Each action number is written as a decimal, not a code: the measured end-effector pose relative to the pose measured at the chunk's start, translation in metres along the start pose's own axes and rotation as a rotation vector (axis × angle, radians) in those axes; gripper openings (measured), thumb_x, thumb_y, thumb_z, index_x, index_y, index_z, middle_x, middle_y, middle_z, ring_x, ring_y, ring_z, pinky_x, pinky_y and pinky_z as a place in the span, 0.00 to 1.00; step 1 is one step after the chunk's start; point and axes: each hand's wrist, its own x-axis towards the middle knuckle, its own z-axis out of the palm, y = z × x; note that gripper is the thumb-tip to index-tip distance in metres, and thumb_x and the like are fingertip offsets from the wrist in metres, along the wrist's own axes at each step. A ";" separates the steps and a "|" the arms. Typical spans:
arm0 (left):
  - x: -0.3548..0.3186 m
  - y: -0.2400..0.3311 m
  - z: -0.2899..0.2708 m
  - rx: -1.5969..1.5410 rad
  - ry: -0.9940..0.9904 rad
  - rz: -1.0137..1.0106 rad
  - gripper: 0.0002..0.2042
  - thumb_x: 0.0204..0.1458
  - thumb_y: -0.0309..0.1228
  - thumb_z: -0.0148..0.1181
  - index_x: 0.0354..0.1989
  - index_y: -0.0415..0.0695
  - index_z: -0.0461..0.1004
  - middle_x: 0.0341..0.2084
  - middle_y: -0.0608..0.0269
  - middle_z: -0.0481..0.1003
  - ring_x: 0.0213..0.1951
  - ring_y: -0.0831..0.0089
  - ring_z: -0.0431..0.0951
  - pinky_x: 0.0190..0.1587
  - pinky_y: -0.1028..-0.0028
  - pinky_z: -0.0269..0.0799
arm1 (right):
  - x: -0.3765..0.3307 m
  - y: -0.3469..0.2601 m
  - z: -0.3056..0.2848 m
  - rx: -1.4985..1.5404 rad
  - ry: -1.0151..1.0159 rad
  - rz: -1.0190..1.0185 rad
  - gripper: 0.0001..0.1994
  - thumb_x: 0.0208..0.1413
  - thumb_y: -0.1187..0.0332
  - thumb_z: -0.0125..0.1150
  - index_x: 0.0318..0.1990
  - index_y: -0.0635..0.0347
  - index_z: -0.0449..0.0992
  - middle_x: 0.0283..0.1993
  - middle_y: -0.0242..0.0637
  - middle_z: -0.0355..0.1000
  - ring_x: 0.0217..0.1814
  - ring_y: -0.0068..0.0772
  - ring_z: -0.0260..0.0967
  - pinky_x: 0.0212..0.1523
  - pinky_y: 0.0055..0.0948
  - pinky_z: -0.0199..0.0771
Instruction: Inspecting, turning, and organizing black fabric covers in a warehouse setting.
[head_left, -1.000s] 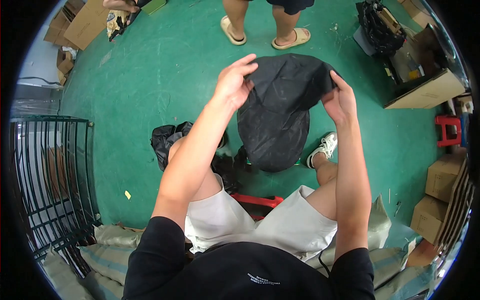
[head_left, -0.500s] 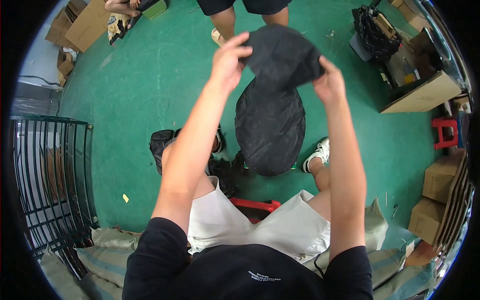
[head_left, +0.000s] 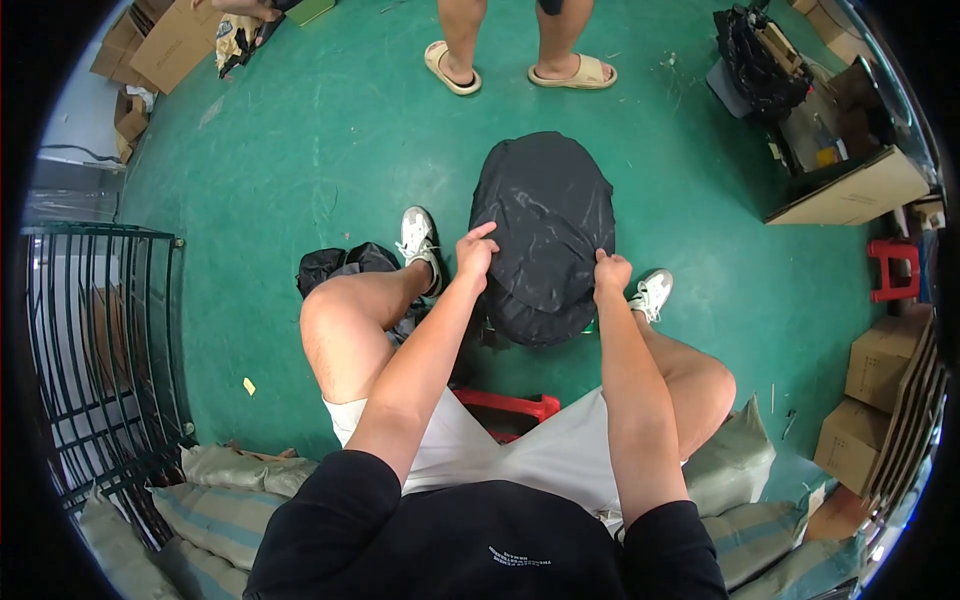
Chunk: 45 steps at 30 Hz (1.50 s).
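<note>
Between my feet sits a dark oval mound topped by a black fabric cover, its thin cloth wrinkled over the middle and near end. At the cover's left edge, my left hand is closed in a pinch on the cloth. My right hand pinches the opposite edge, fingers curled in. The cloth is spread between both hands and lies over the mound. What supports the mound is mostly hidden; a bit of green shows under its near end. Crumpled black fabric lies on the floor beside my left leg.
A red plastic stool shows between my thighs. Beyond the mound stands a person in tan slides. A metal rack stands left, cardboard boxes right. Stuffed woven sacks lie behind me. An open carton sits far right.
Both hands have come down and toward me, bringing the raised black cloth onto the mound. My left knee has swung outward. The person opposite has stepped back.
</note>
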 end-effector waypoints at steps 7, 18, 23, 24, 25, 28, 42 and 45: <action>-0.034 -0.033 -0.016 0.223 0.153 0.074 0.17 0.42 0.16 0.56 0.44 0.38 0.73 0.35 0.58 0.75 0.37 0.71 0.73 0.43 0.75 0.69 | -0.040 0.010 -0.021 -0.418 0.037 -0.002 0.22 0.52 0.61 0.61 0.48 0.70 0.76 0.51 0.57 0.73 0.56 0.56 0.70 0.56 0.44 0.69; 0.027 -0.035 -0.052 -0.067 0.182 0.057 0.22 0.52 0.38 0.65 0.48 0.35 0.69 0.43 0.58 0.73 0.46 0.68 0.71 0.56 0.70 0.61 | -0.059 0.008 -0.015 -0.449 -0.024 -0.123 0.20 0.58 0.58 0.55 0.48 0.68 0.75 0.48 0.59 0.74 0.52 0.60 0.70 0.53 0.47 0.69; 0.053 0.040 -0.008 -0.353 -0.090 -0.265 0.26 0.60 0.47 0.51 0.56 0.37 0.67 0.51 0.48 0.73 0.51 0.58 0.73 0.55 0.60 0.69 | -0.042 0.024 -0.028 -0.452 0.020 -0.120 0.20 0.59 0.57 0.54 0.47 0.67 0.75 0.47 0.58 0.74 0.52 0.60 0.71 0.52 0.47 0.69; 0.060 0.051 -0.007 -0.289 -0.113 -0.303 0.27 0.60 0.48 0.51 0.58 0.37 0.66 0.53 0.48 0.72 0.52 0.57 0.73 0.56 0.59 0.69 | -0.041 0.024 -0.027 -0.444 0.008 -0.138 0.20 0.59 0.57 0.54 0.47 0.67 0.75 0.47 0.58 0.74 0.51 0.60 0.71 0.52 0.47 0.69; 0.069 0.057 -0.010 -0.290 -0.108 -0.301 0.27 0.60 0.48 0.51 0.58 0.37 0.66 0.53 0.48 0.72 0.52 0.57 0.73 0.56 0.59 0.69 | -0.043 0.024 -0.026 -0.438 -0.011 -0.157 0.20 0.59 0.57 0.54 0.46 0.67 0.75 0.47 0.58 0.74 0.51 0.60 0.71 0.51 0.47 0.69; 0.094 0.073 -0.014 -0.300 -0.052 -0.230 0.29 0.59 0.49 0.53 0.60 0.37 0.64 0.56 0.47 0.70 0.53 0.56 0.73 0.56 0.58 0.68 | -0.053 0.016 -0.020 -0.446 -0.038 -0.152 0.19 0.60 0.57 0.53 0.47 0.66 0.74 0.47 0.57 0.74 0.51 0.60 0.70 0.51 0.47 0.69; 0.179 0.028 -0.045 0.196 0.273 -0.062 0.17 0.49 0.27 0.64 0.48 0.36 0.73 0.47 0.53 0.74 0.50 0.64 0.74 0.48 0.66 0.72 | -0.064 0.013 -0.006 -0.490 -0.048 -0.244 0.18 0.61 0.56 0.51 0.47 0.64 0.73 0.46 0.57 0.74 0.50 0.62 0.70 0.50 0.49 0.69; 0.086 0.018 0.036 0.749 0.557 0.428 0.18 0.51 0.35 0.60 0.48 0.38 0.71 0.48 0.47 0.72 0.53 0.52 0.70 0.56 0.61 0.65 | -0.049 0.025 -0.032 -0.551 0.071 -0.194 0.18 0.61 0.56 0.50 0.45 0.63 0.73 0.45 0.58 0.74 0.50 0.63 0.70 0.50 0.50 0.69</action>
